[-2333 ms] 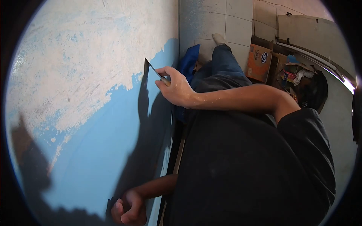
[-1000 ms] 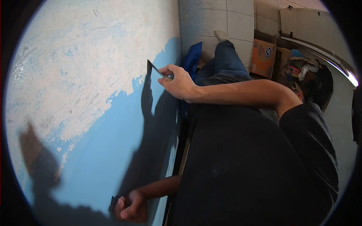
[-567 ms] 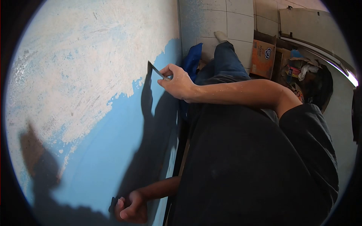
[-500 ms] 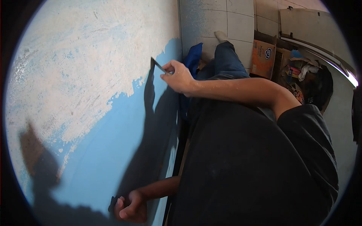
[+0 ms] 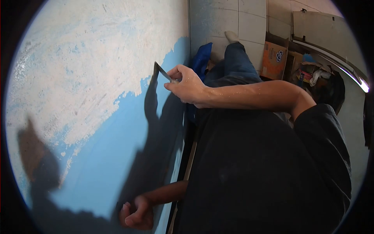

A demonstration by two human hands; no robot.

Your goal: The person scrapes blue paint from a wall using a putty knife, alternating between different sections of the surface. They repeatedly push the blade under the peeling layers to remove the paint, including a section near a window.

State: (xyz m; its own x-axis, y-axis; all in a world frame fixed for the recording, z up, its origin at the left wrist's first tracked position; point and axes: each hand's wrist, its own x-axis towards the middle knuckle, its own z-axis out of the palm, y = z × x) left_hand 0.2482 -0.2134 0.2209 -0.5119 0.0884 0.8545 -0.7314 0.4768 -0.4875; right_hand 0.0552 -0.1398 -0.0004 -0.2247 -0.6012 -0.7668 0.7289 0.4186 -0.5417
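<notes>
Scraper (image 5: 164, 73) against the wall (image 5: 89, 70), pinched in my right hand (image 5: 189, 86); left hand (image 5: 139, 214) curled near left, grip unclear.

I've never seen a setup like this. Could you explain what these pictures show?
No machine here: just a person's two bare hands, filmed by a camera worn on the head, looking forward and down. The right hand has its grip on a thin, flat, grey-bladed scraper, its tip apparently against an upright wall of light-blue paint and patchy white. Dark shapes there are shadows. The left hand is loosely curled beside the wall; whether it holds anything is unclear. Further right is an orange cardboard box.
</notes>
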